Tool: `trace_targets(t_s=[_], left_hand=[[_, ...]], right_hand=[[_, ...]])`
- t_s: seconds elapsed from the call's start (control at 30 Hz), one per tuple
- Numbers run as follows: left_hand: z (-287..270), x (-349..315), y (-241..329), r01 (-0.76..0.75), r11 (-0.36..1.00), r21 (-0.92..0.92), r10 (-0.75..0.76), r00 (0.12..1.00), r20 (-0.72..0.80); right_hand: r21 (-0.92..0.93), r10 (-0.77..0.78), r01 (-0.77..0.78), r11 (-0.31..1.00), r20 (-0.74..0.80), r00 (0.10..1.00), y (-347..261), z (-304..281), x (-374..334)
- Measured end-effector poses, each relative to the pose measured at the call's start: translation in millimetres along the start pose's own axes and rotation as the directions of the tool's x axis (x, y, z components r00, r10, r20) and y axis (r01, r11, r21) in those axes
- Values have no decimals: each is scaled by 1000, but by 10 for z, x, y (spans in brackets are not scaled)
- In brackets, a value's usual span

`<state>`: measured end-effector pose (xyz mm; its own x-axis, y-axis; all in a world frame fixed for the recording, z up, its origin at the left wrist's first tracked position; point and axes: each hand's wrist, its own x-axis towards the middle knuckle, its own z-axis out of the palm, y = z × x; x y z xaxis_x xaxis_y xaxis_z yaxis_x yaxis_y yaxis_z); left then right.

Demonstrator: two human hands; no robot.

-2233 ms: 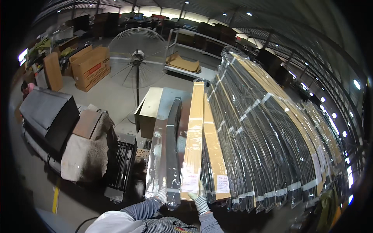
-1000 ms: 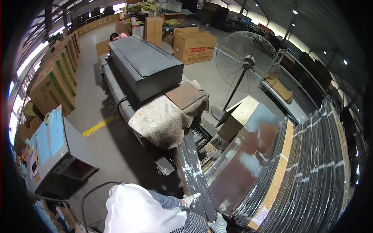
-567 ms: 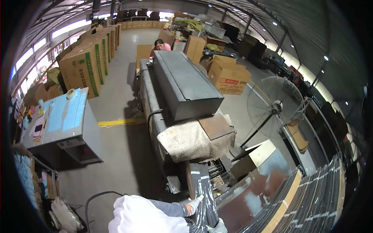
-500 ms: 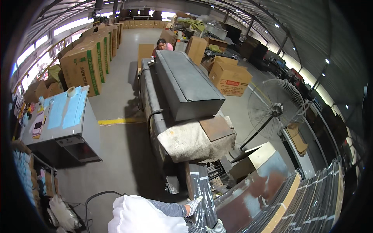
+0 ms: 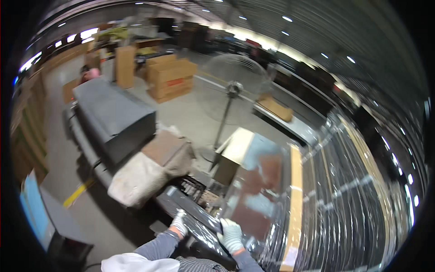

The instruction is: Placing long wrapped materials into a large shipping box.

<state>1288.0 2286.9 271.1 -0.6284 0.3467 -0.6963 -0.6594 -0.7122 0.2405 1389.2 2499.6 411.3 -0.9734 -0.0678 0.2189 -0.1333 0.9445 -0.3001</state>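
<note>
A long dark bundle in shiny clear plastic (image 5: 199,230) lies at the lower middle, its far end by the machine's cloth-covered end. My left hand (image 5: 180,223), in a pale striped glove, grips its left edge. On the opposite side my right hand (image 5: 232,236), gloved alike, has its fingers curled over the bundle's right edge. The undersides of both hands are hidden. Beyond the far end sits a long grey machine housing (image 5: 113,111), with a pale cloth (image 5: 137,180) and a brown sheet (image 5: 165,147) draped at its near end.
Right of me stand tall stacks of dark plastic-wrapped strips (image 5: 340,199) beside a rusty blue-and-brown panel (image 5: 263,186). A large caged fan (image 5: 233,88) is behind, with cardboard boxes (image 5: 170,79) farther off. A person (image 5: 90,75) is partly hidden behind the machine.
My view has swung to the right, so the machine and fan now appear farther left. Both hands stay on the wrapped bundle, and my right hand has come fully into sight.
</note>
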Motion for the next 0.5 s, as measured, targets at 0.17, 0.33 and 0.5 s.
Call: trace_targets(t_s=[0.17,0.33,0.5], left_hand=[[-332,1245,210,-243,952,183,288,917,-278],[44,1052,-667,245,788,565,-227,968,-104],[259,409,-1787,537,468,701,-737,676,-26]], right_hand=[[61,229,-221,973,-244,942,235,-533,61],[-211,524,-721,660,-558,643,1207,-698,-1553],[-166,783,-890,426,-424,454,1366,-802,-2393]])
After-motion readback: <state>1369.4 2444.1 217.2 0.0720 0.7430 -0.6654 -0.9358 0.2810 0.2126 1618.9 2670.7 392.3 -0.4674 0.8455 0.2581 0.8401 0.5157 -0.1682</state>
